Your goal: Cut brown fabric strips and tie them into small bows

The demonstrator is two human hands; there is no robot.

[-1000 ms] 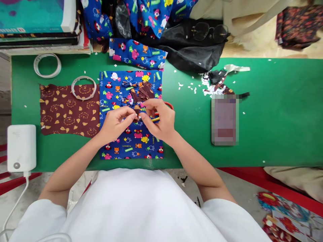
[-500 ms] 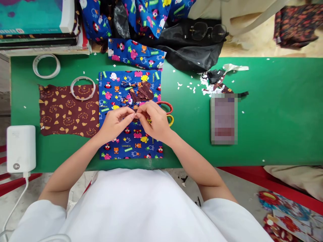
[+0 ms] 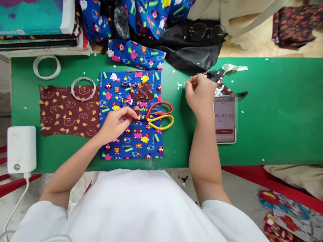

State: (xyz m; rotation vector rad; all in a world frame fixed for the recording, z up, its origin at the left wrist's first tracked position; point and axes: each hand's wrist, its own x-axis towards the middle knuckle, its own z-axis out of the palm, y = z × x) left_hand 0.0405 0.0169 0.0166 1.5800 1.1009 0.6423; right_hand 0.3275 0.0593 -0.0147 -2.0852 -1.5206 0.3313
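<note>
A green table (image 3: 272, 114) is bearing everything within reach of the hands. A square blue cloth (image 3: 117, 133) is lying flat right in front of the person, probably serving as a mat to keep small pieces together. Just beside it, a brown cloth (image 3: 59, 122) is spreading out on the left, seemingly set aside while leaving the middle free. The left hand (image 3: 117, 122) is hovering low over the blue cloth, finger and thumb close together as if for fine work; I cannot tell whether anything is between them. The right hand (image 3: 203, 94) is hanging near the paper bits, fingers curled and narrow; whether it is holding something is hidden. Behind that wrist, a phone (image 3: 224, 129) is lying face up, perhaps so its clock digits are staying readable. The scissors (image 3: 143, 117) are resting on the blue cloth near the left fingertips, handles pointing right, likely for an easy grab. White rings (image 3: 34, 68) are lying at the upper left, out of the way. Brown strips (image 3: 145, 91) are sitting heaped on the blue cloth.

Counting down, I am finding one table, one square cloth, one brown cloth, two hands, one phone, one pair of scissors and two rings; strips and paper bits (image 3: 219, 90) are defying a count.
</note>
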